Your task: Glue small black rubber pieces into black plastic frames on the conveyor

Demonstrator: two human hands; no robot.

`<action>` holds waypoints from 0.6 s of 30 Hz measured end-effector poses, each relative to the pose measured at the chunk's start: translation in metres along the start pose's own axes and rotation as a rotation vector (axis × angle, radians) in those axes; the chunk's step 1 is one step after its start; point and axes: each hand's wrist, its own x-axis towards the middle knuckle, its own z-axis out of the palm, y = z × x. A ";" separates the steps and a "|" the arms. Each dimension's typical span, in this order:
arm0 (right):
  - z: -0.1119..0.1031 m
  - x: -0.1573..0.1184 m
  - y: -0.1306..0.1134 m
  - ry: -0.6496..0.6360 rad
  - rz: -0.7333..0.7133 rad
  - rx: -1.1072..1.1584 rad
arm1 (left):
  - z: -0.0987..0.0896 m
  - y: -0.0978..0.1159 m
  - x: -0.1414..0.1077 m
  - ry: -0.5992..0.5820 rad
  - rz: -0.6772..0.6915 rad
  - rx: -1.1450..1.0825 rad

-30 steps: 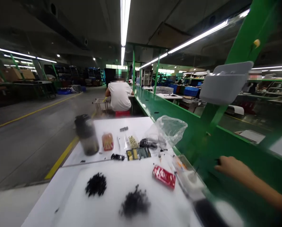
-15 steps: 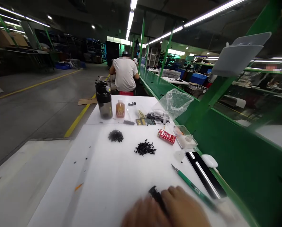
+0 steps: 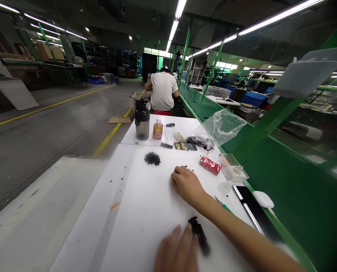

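White worktable (image 3: pixel 145 226) | left hand (image 3: pixel 176 251) open beside black plastic part (image 3: pixel 199 234) | right hand (image 3: pixel 186 185) open near red box (image 3: pixel 210 165)

Small black parts (image 3: pixel 152 158) lie in a speckled heap on the white work surface (image 3: pixel 145 226), mid-frame. To their right sits a red-and-white patterned box (image 3: pixel 210 165), and a bright green bench panel (image 3: pixel 293 181) fills the right side. Upper centre, an orange bottle (image 3: pixel 157 129) stands beside a smoky-grey flask (image 3: pixel 142 120); a yellow floor line (image 3: pixel 111 130) runs left of them.
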 end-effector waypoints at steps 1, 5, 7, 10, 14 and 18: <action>-0.001 0.001 -0.001 0.004 -0.029 -0.006 | 0.001 0.001 0.000 0.011 -0.006 -0.003; -0.015 -0.012 -0.005 0.045 -0.067 0.035 | -0.007 -0.003 0.006 -0.035 0.051 0.003; -0.023 -0.040 0.000 0.055 -0.041 0.092 | -0.014 -0.007 0.010 -0.115 0.104 0.014; -0.022 -0.097 0.017 -0.005 0.028 0.295 | -0.024 -0.011 0.014 -0.227 0.166 0.020; 0.007 -0.154 0.039 0.023 0.174 0.488 | -0.029 -0.011 0.016 -0.282 0.172 0.007; 0.023 -0.166 0.046 0.163 0.255 0.549 | -0.034 -0.009 0.016 -0.361 0.152 -0.028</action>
